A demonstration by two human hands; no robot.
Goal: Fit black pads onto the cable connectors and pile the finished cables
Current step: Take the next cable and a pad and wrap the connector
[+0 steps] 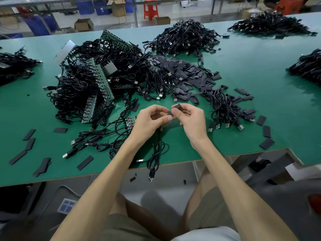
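Green table carries 6 cable piles. Biggest pile sits centre-left w/ green circuit boards mixed in. Left-edge pile, back-edge pile, back-right-corner pile, right-edge pile, plus 1 small pile just right of the hands. Heap of black pads lies mid-table btwn biggest and small pile. Loose pads: 3 near front right corner, approx 6 toward front left corner.

Both hands are over the front edge, centre. Left hand: fingers curled, pinching the end of 1 cable whose loop hangs past the front edge. Right hand: thumb + forefinger pinch 1 pad, close against the left thumb tip. Connector is hidden by the fingers.
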